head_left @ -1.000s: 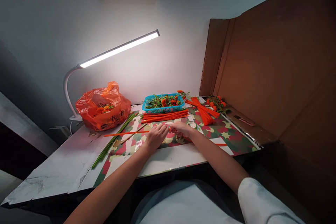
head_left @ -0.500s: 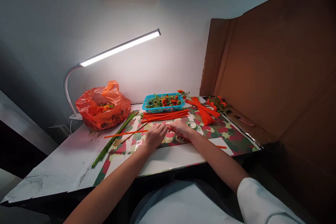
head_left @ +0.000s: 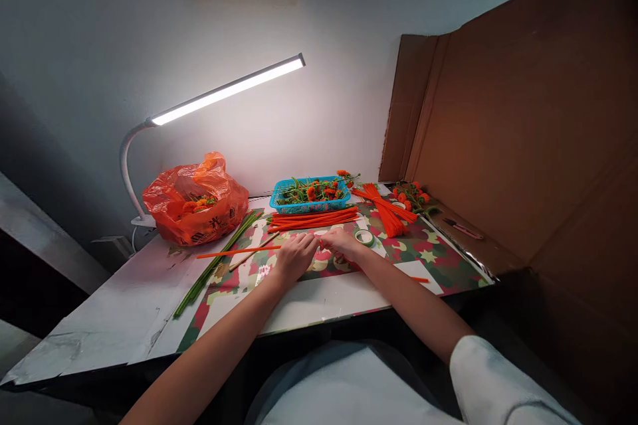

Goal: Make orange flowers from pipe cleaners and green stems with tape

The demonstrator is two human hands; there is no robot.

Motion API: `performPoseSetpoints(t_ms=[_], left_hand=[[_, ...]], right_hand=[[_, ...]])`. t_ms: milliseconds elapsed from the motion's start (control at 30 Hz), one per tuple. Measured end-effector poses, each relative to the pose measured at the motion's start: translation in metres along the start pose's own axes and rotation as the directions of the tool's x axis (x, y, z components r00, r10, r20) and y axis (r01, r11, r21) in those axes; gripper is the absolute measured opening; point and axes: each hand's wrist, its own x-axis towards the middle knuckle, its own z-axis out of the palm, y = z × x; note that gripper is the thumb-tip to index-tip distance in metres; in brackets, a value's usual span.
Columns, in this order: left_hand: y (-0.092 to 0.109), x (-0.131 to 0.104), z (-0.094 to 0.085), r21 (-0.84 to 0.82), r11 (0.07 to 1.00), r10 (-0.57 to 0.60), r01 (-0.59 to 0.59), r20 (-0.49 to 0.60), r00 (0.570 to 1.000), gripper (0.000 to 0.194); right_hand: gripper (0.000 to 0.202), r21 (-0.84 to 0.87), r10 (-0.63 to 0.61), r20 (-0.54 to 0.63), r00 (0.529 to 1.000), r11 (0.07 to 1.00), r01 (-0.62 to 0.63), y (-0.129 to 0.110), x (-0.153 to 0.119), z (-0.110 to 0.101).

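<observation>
Centrally over the counter (head_left: 100, 319), the left hand (head_left: 298, 254) grips an orange strip (head_left: 249, 251) reaching left across green stems (head_left: 204, 285) while the right hand (head_left: 343, 244) pinches orange material (head_left: 321, 245); uneven pull might kink the strip or scatter the stems.

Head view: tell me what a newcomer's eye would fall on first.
Brightest is the glowing lamp, slanting above the table. Below it sits the crumpled orange-red bag. Front and centre, left hand and right hand are close together, a thin orange rod jutting leftward from the left one.
</observation>
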Motion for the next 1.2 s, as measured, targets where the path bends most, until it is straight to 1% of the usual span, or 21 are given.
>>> performPoseSetpoints(t_ms=[100,167,267,500,733,833,1000,1200], left_hand=[[-0.0008,-0.0003,0.0002,-0.026,0.999,-0.030,0.030,0.007,1.000,0.020],[-0.0011,-0.0004,0.0004,-0.029,0.999,-0.045,0.045,0.006,0.999,0.019],[-0.0011,-0.0002,0.0011,-0.017,0.998,-0.067,0.067,-0.007,0.998,0.019],[-0.0006,-0.0004,0.0025,-0.016,0.997,-0.074,0.074,0.000,0.997,0.018],[-0.0009,-0.0001,0.0026,-0.020,0.997,-0.073,0.073,0.005,0.997,0.017],[-0.0010,0.0005,0.0021,-0.010,0.997,-0.073,0.073,0.003,0.997,0.018],[-0.0006,0.0017,0.0004,0.006,0.998,-0.070,0.070,-0.013,0.997,0.018],[-0.0006,0.0017,0.0009,0.003,0.998,-0.068,0.068,0.015,0.998,0.019]], right_hand=[[0.024,-0.067,-0.098,-0.020,0.995,0.993,0.097,0.0031,0.0017,-0.0005],[0.023,-0.088,-0.121,-0.012,0.993,0.989,0.120,0.0037,0.0023,-0.0013],[0.021,-0.069,-0.113,-0.003,0.994,0.991,0.113,0.0032,0.0028,-0.0022],[0.020,0.044,-0.018,0.039,0.999,0.999,0.016,0.0007,0.0029,-0.0022],[0.023,0.055,-0.039,0.019,0.999,0.998,0.038,0.0016,0.0022,-0.0009],[0.020,0.067,-0.011,0.041,0.999,0.998,0.008,0.0036,0.0046,-0.0024],[0.018,0.096,-0.011,0.065,0.998,0.995,0.004,0.0045,0.0061,-0.0043],[0.021,0.093,-0.017,0.036,0.999,0.996,0.014,0.0002,0.0014,-0.0013]])
